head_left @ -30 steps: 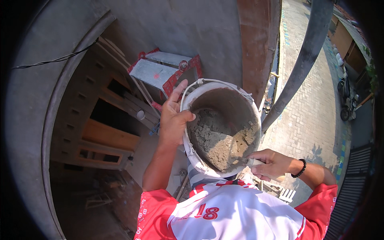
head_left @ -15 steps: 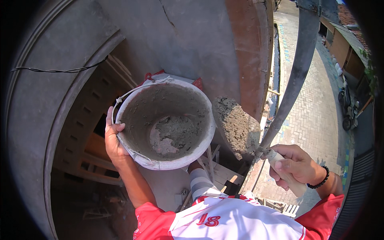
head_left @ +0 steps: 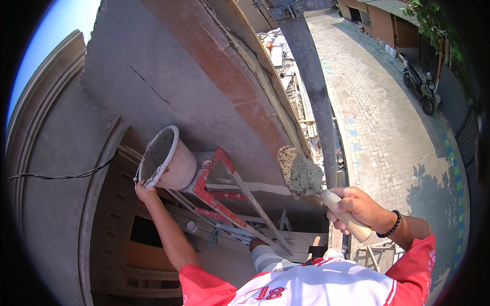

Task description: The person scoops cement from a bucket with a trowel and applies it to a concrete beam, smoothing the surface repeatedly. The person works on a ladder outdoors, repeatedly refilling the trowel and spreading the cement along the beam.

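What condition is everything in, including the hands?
Trowel: held, loaded
Mortar: heaped on the trowel
Bucket: uncovered, bottom hidden
Stepladder: unfolded, beneath or beside the bucket
Left hand: at the bucket's rim, closure unclear
Right hand: closed around the trowel's wooden handle
Gray wall: cracked
Motorbike: standing, riderless

Open space lies between bucket (head_left: 179, 166) and trowel (head_left: 310, 178), with the stepladder (head_left: 200, 184) and wall (head_left: 181, 89) blocking beyond.
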A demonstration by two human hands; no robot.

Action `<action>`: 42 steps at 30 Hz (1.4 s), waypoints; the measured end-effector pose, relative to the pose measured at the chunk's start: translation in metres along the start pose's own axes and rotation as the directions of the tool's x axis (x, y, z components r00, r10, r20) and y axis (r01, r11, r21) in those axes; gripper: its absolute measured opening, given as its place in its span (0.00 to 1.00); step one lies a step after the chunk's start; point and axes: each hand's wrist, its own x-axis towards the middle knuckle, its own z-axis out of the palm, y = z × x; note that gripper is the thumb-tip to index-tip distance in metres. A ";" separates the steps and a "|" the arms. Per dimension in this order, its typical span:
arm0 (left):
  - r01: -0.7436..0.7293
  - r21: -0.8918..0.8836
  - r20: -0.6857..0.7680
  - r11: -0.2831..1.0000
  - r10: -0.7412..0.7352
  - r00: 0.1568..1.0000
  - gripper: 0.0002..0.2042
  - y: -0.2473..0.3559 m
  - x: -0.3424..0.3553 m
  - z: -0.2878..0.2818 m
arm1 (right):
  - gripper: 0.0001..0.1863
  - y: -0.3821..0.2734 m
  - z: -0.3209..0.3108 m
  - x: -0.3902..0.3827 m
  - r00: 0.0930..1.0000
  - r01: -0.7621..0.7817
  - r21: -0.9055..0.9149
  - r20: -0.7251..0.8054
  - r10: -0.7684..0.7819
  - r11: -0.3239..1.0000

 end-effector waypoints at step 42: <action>-0.952 -0.274 0.959 -0.134 0.040 -0.282 0.48 0.001 -0.380 0.272 | 0.20 -0.187 0.104 0.200 0.440 0.897 0.143 -0.400 -0.804 0.419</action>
